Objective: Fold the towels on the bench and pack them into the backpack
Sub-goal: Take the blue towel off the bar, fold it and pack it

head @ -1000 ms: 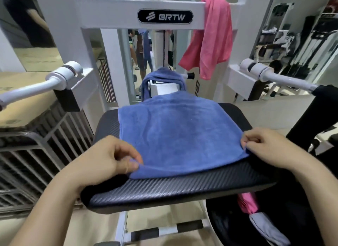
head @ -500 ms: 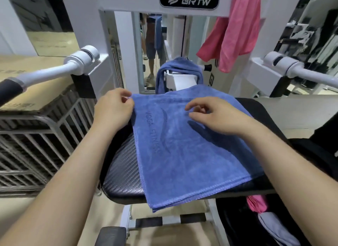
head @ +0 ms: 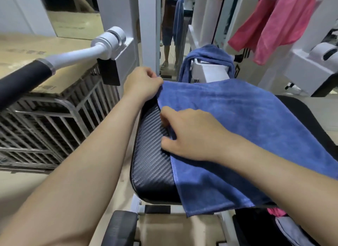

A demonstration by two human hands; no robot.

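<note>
A blue towel lies folded over the black padded bench seat, its near edge hanging off the front. My left hand pinches the towel's far left corner. My right hand grips the towel's left edge about midway down. A second blue towel is draped over the white frame behind the seat. A pink towel hangs from the top bar at the upper right. The dark backpack stands open at the lower right, with pink and grey cloth inside.
A white machine arm with a black grip juts out at the left. Below it are metal racks topped with cardboard. A mirror behind the frame reflects a standing person. A black pad sits below the seat.
My right hand moved from the towel's far middle to its left edge. My left hand stayed on the far left corner. The view swung left and nearer.
</note>
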